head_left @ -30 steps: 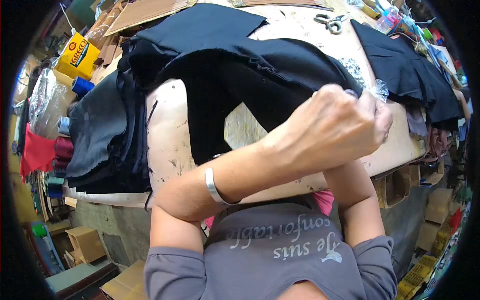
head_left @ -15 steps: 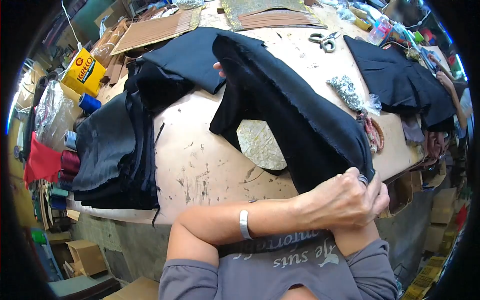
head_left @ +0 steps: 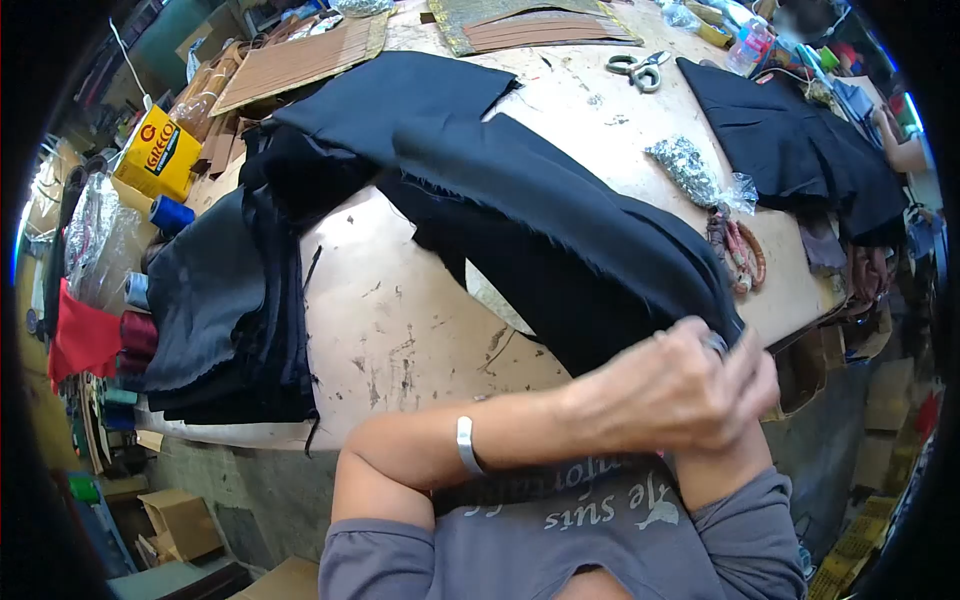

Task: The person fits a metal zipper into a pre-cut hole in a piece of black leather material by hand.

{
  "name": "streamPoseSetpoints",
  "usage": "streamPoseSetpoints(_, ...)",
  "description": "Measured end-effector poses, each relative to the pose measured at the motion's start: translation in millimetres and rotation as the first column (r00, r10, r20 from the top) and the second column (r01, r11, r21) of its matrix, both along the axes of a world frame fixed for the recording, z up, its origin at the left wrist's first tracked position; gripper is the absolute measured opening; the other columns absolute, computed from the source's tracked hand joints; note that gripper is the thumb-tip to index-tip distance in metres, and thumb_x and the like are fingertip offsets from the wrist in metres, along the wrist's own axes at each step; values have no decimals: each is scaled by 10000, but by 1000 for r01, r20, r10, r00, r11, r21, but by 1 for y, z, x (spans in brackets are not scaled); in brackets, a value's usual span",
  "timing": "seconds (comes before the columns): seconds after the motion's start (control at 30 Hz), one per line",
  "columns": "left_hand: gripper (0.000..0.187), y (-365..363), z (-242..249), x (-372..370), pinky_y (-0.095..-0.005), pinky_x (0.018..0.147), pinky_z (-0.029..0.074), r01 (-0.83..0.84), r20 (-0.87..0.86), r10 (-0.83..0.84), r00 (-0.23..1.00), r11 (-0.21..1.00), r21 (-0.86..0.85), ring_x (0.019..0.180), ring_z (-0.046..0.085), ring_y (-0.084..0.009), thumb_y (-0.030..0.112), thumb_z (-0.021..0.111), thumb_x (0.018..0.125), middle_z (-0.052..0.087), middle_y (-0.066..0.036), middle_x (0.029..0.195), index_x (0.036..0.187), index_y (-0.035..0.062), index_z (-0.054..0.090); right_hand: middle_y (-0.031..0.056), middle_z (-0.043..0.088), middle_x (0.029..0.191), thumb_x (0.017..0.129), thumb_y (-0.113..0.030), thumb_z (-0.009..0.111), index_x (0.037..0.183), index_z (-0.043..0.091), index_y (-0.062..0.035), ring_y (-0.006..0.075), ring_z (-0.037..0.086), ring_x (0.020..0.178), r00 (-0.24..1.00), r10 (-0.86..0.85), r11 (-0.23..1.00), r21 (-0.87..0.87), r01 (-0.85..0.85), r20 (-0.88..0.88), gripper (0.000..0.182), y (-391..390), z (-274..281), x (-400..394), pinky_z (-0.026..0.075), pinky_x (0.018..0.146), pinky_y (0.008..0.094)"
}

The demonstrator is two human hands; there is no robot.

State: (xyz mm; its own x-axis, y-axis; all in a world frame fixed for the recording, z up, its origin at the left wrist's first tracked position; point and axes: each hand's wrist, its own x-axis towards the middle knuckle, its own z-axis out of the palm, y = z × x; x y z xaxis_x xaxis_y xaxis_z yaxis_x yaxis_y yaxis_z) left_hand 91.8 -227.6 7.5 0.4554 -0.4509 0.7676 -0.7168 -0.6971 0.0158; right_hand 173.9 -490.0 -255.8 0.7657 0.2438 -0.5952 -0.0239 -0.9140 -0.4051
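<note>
My left hand, a ring on one finger, crosses to the right and is closed on the near end of a long black cloth piece; motion smears it slightly. The cloth stretches away to the far left, with a frayed edge along its length. My right forearm runs up beneath the left hand to the cloth; my right hand itself is hidden, so its fingers cannot be judged. Partly covered by the cloth lies a pale round patch. On the left are stacked black cloth pieces, and more black fabric lies behind.
Scissors, a plastic bag of small metallic pieces and reddish cords lie on the table. Thread spools and a yellow can stand left. Another person's hand is by black fabric.
The far end of the black cloth has swung left and flattened, covering more of the round patch. Fingertips that showed at that end are now hidden. My left hand has moved slightly.
</note>
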Motion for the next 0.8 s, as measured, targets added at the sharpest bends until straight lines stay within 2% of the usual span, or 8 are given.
streamPoseSetpoints(0.07, 232, -14, 6, -5, -194, 422, 353, 77, 46, -73, 996, 993, -86, 399, 418, -61, 155, 509, 701, 569, -181, 856, 861, -12, 532, 156, 536, 751, 722, -89, 520, 871, 534, -3, 241, 522, 711, 1000, 1, 1000, -13, -1, -4, 173, -2, -2, -2, 410, 609, 319)
streamPoseSetpoints(0.2, 180, -15, 1, 4, -200, 409, 354, 71, 53, -68, 996, 996, -50, 374, 399, -46, 129, 504, 711, 568, -167, 825, 838, 3, 526, 163, 537, 737, 718, -91, 521, 854, 537, -1, 250, 526, 704, 999, 30, 999, -13, -30, 28, 164, 1, 5, 7, 412, 604, 327)
streamPoseSetpoints(0.4, 140, 47, -3, 19, -249, 449, 451, -270, 55, 271, 961, 963, -25, 499, 539, -115, 60, 542, 696, 578, -127, 836, 829, 23, 566, 174, 538, 714, 712, -93, 523, 829, 541, 3, 264, 530, 694, 900, 210, 926, 219, -309, 382, 153, 109, 73, 59, 415, 596, 338)
streamPoseSetpoints(0.5, 200, 65, 6, 9, -251, 473, 458, -331, -35, 330, 943, 942, -46, 533, 559, -160, 9, 589, 662, 579, -124, 837, 861, -5, 570, 180, 539, 703, 709, -94, 523, 817, 543, 5, 271, 533, 689, 750, 305, 775, 305, -554, 587, 148, 175, 129, 47, 416, 592, 344)
streamPoseSetpoints(0.57, 131, 69, 5, 17, -200, 398, 361, -323, 162, 328, 931, 945, -58, 381, 404, -65, 98, 541, 697, 510, -57, 756, 813, 37, 532, 183, 540, 696, 707, -95, 524, 809, 544, 6, 276, 535, 685, 588, 320, 628, 298, -719, 743, 145, 203, 172, 27, 417, 590, 348)
streamPoseSetpoints(0.6, 247, 65, 25, 4, -268, 529, 477, -338, -4, 338, 941, 941, -6, 612, 585, -178, 10, 592, 643, 584, -115, 859, 890, 9, 585, 185, 540, 692, 706, -95, 524, 805, 545, 6, 278, 535, 684, 491, 308, 555, 265, -788, 815, 143, 212, 191, 19, 418, 589, 350)
streamPoseSetpoints(0.73, 181, 62, 69, -1, -291, 644, 485, -504, 71, 504, 861, 864, -14, 742, 610, -239, 25, 590, 675, 603, -103, 806, 853, 44, 619, 192, 541, 677, 702, -97, 525, 788, 547, 9, 287, 539, 677, 170, 226, 375, 75, -924, 959, 138, 237, 235, 2, 419, 584, 357)
streamPoseSetpoints(0.8, 147, 80, 63, 11, -307, 618, 473, -525, 1, 526, 851, 850, -40, 717, 607, -256, 65, 586, 733, 603, -136, 805, 877, 34, 596, 196, 542, 670, 701, -98, 525, 780, 549, 10, 292, 540, 673, 145, 295, 330, 42, -943, 945, 136, 243, 239, 4, 420, 581, 361)
